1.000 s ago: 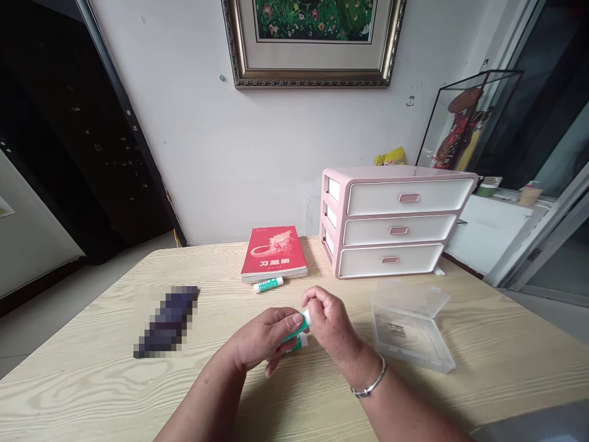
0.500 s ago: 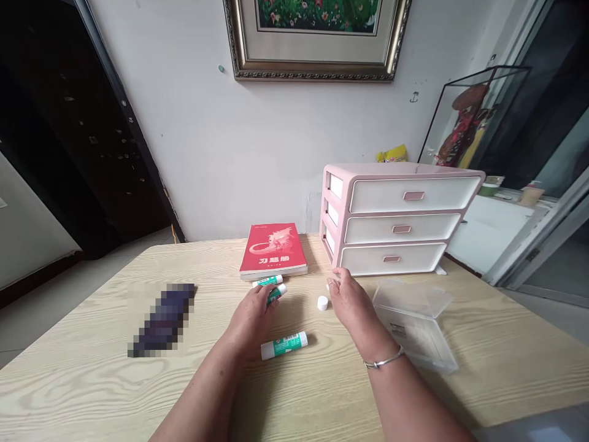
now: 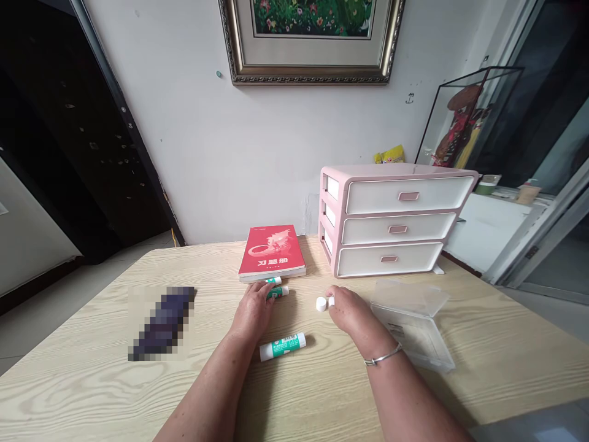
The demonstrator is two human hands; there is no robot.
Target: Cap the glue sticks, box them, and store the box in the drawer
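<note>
My left hand [image 3: 252, 312] lies on the wooden table [image 3: 92, 380], its fingers closed over the end of a green-and-white glue stick [image 3: 278, 293] just in front of a red book [image 3: 272, 252]. A second glue stick [image 3: 274, 280] lies against the book's front edge. A third glue stick [image 3: 282, 346] lies loose on the table between my forearms. My right hand [image 3: 352, 314] rests knuckles up, fingertips pinched on a small white cap [image 3: 331, 301]. Another white cap [image 3: 321, 303] stands on the table just left of it.
A pink three-drawer organizer [image 3: 391, 221], all drawers shut, stands at the back right. An open clear plastic box [image 3: 414, 331] lies right of my right hand. A blurred dark object [image 3: 163, 322] lies at the left. A framed picture [image 3: 313, 37] hangs on the wall.
My hands came apart from one glue stick; my left hand took a stick forward to the book, my right hand dropped to the table by the caps. One stick now lies loose.
</note>
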